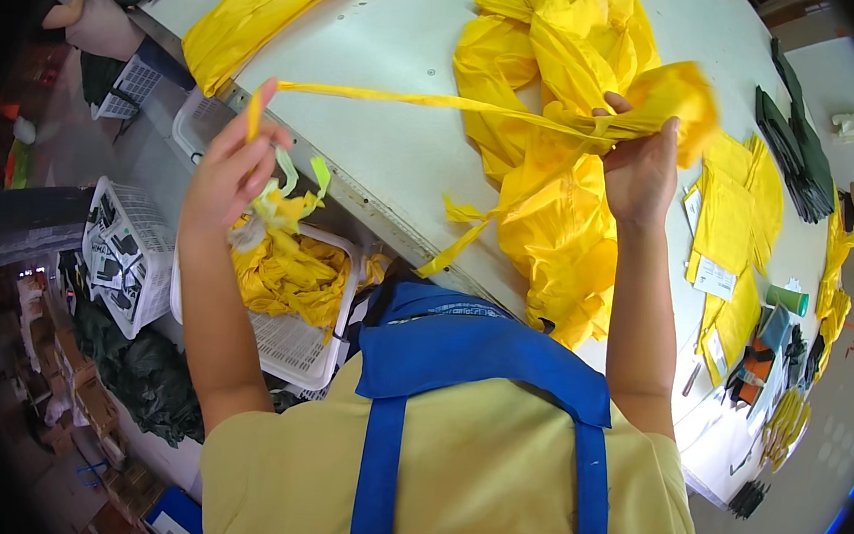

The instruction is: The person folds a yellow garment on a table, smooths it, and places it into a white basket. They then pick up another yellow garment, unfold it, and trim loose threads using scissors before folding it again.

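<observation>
A narrow yellow fabric strip point(390, 95) stretches taut across the table's corner between my two hands. Its left end is pinched in my left hand point(229, 166), raised past the table edge. Closed on a bunch of yellow fabric point(689, 102) is my right hand point(645, 174), above the tabletop; the strip runs into that bunch, whose far end is blurred. Under and beside the right hand lies a long crumpled heap of shiny yellow fabric point(560, 227). Yellow and pale green scraps point(286, 206) show just beside my left hand; I cannot tell whether they touch it.
A white basket point(314, 364) of yellow cloth stands below the table edge, another white basket point(154, 235) farther left. Folded yellow pieces point(738, 206) with white labels, dark green folded fabric point(793, 145) and small tools lie at right. At upper left is another person point(110, 26).
</observation>
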A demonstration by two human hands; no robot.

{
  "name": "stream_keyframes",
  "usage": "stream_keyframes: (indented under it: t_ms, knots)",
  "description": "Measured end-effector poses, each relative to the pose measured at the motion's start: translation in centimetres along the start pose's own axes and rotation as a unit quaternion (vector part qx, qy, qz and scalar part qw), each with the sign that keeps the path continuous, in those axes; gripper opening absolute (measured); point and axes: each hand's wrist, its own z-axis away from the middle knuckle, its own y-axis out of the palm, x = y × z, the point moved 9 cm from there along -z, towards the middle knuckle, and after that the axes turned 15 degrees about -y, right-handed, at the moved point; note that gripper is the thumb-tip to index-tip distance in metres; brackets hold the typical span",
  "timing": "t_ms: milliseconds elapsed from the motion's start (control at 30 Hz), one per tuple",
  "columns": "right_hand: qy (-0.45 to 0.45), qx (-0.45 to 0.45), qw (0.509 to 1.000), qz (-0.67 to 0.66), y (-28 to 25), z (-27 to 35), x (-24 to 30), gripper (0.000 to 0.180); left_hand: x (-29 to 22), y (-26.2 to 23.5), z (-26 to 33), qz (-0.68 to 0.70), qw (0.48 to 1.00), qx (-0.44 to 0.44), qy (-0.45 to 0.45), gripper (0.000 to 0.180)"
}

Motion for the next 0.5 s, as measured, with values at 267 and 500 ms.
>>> stream_keyframes:
  t_ms: [267,500]
  knots:
    - [-0.023,0.523,0.633,0.570,11.2,3.7,-4.9,0.057,-16.1,7.1,12.8,-0.178,0.904,0.132,0.365,0.027]
    - [-0.218,0.477,0.623,0.581,12.7,4.8,-3.9,0.048,-22.1,-2.2,11.2,-0.063,0.946,-0.134,0.287,0.022]
